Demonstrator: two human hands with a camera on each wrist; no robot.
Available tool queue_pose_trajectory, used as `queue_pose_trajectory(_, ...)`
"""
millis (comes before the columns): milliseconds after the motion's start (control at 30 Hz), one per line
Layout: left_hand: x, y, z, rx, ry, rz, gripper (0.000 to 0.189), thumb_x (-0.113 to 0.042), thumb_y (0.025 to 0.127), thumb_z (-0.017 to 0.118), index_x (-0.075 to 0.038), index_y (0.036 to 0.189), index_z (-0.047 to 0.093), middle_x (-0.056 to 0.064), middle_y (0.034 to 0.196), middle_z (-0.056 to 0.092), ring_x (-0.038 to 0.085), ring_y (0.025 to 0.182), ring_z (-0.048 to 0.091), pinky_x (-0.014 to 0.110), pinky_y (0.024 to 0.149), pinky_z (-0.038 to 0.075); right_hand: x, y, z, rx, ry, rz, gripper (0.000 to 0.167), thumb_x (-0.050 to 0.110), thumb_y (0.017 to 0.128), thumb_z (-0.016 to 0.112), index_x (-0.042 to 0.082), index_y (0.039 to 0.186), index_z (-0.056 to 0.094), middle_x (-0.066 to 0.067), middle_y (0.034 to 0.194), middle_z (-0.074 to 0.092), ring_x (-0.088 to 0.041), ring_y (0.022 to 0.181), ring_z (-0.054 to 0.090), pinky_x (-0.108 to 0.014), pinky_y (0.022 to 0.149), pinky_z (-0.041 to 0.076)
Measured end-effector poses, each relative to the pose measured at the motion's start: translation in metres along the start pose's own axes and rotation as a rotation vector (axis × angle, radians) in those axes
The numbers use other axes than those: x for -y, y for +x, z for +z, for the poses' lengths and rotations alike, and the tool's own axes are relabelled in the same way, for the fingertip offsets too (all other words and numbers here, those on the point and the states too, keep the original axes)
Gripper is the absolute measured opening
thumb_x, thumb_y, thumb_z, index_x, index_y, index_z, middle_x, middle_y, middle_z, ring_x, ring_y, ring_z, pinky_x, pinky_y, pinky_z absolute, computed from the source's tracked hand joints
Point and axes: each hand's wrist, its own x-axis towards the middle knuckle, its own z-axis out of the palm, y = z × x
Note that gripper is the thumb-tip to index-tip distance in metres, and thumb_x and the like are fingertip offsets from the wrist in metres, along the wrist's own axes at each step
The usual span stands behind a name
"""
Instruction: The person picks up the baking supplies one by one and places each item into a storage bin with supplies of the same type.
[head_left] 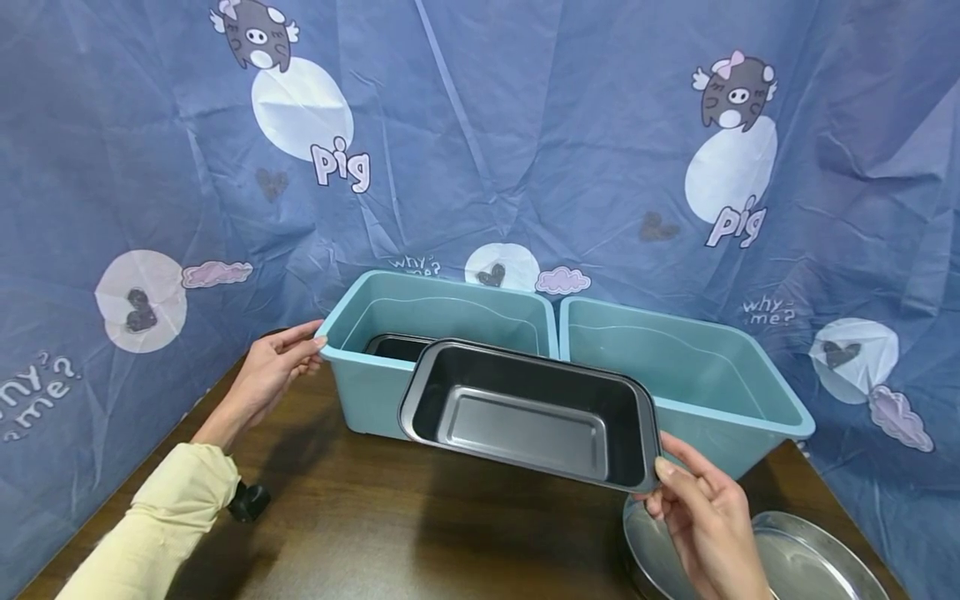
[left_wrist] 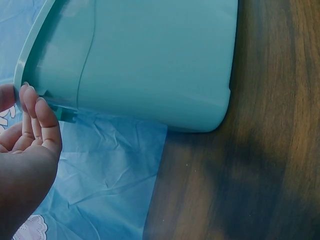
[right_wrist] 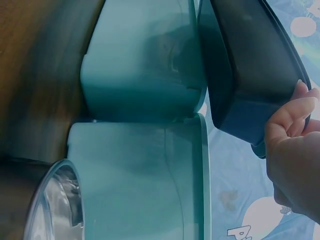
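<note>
The right hand (head_left: 708, 508) is pinching the right end of a dark pan (head_left: 525, 421), with the thumb lying on top of its edge. The pan is hanging in the air above the brown table (head_left: 360, 517), on the near side of two blue-green tubs. It is tilting, so its open top is facing the person. It is covering part of the near wall of the left tub (head_left: 371, 400) and a bit of the right tub (head_left: 660, 342).

The left hand (head_left: 273, 371) is gripping the left edge of the left tub with its thumb and fingers. Inside that tub, another dark pan (head_left: 397, 346) is peeking out behind the held one.

The two tubs are standing side by side on the far part of the table. Two round metal tins are sitting at the near right: one tin (head_left: 645, 533) is partly hiding under the right hand, and the other tin (head_left: 813, 554) is lying farther right. A blue cloth (head_left: 480, 125) with pigs on it is hanging behind everything. A yellow sleeve (head_left: 161, 508) is covering the left arm.
</note>
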Motion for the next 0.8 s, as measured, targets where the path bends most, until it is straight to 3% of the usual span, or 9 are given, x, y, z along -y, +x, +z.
queue_pose_trajectory(800,0.001,0.0,0.0,0.005,-0.017,0.011,0.06,-0.007,0.104,0.061,0.018,0.151,0.033,-0.004,0.088,0.067,0.005,0.078,0.061,0.018,0.07,0.053,0.004,0.026,0.024,-0.001,0.046,-0.044,0.029,-0.007,0.105,0.049,0.002,0.125,0.069,-0.013,0.083,0.074,-0.01,0.059,0.064,-0.022,0.06,0.056)
